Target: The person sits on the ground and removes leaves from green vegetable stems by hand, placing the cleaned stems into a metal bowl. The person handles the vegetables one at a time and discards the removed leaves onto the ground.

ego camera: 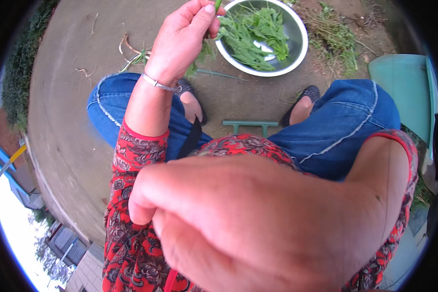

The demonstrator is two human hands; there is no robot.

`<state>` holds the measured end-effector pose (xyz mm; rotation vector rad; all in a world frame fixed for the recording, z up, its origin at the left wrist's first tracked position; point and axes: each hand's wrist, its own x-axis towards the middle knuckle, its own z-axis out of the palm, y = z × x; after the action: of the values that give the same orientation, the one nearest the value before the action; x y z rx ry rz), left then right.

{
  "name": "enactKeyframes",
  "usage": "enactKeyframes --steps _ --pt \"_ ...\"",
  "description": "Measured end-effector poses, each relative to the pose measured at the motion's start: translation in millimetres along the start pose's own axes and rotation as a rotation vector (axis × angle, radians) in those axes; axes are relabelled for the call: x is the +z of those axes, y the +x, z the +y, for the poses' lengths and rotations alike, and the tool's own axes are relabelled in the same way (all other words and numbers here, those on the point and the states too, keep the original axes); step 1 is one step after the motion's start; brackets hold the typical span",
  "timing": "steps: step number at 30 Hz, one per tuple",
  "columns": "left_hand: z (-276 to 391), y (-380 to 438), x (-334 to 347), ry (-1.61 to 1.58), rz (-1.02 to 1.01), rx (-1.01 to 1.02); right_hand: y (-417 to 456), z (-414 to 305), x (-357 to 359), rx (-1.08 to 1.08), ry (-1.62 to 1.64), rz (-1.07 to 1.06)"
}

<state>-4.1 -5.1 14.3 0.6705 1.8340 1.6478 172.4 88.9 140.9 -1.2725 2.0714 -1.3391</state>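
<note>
My left hand (182, 40), with a silver bangle (158, 84) at the wrist, pinches a green stem (218, 4) between thumb and fingers. Leafy greens (205, 53) hang below that hand, partly hidden by it. Just to its right, a steel basin (298, 54) on the ground holds picked green leaves and stems (250, 36). Very close to the camera, my right hand (233, 219) reaches across my chest with curled fingers. Its palm side is hidden, so whether it holds anything does not show.
Pulled plants (337, 45) lie in a heap right of the basin. Pale roots (129, 54) lie on the ground at left. A green metal bar frame (250, 123) is between my feet. A green panel-like object (401, 91) stands by my right knee.
</note>
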Motion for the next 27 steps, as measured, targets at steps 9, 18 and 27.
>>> enactKeyframes --steps 9,18,27 --pt "8 3 0 0.016 0.035 -0.031 -3 12 -7 0.016 0.245 -0.056" --pt "9 16 -7 -0.061 0.127 -0.008 -148 367 -37 1.141 -0.422 0.025" --pt "17 6 0 -0.118 0.204 0.0 -170 443 66 1.337 -0.458 0.093"
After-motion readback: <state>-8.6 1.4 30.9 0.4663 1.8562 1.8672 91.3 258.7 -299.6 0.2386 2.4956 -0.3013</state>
